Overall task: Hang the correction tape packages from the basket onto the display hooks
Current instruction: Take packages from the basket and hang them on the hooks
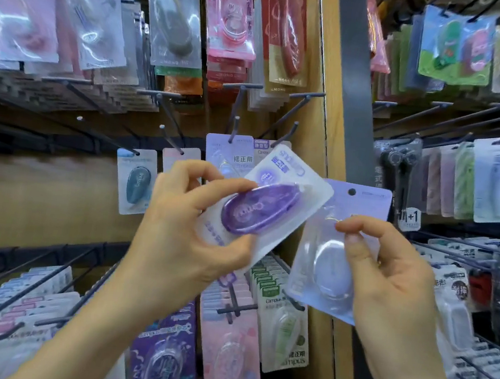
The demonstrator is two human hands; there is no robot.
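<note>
My left hand [184, 231] grips a white package holding a dark purple correction tape [260, 207], tilted with its printed top pointing up and right. My right hand [388, 273] pinches a pale lilac package [337, 255] with a clear blister and a round hang hole near its top. Both packages are held side by side in front of the display. Behind them a lilac package [231, 153] hangs on a dark hook [234, 128], with a bare hook [286, 134] just to its right. The basket is out of view.
A wooden post [326, 110] divides the display. Rows of dark hooks [167, 136] jut toward me, some bare, one with a blue tape package [137, 181]. Dense hanging packages fill the upper left, lower rows and the right-hand panel [493, 179].
</note>
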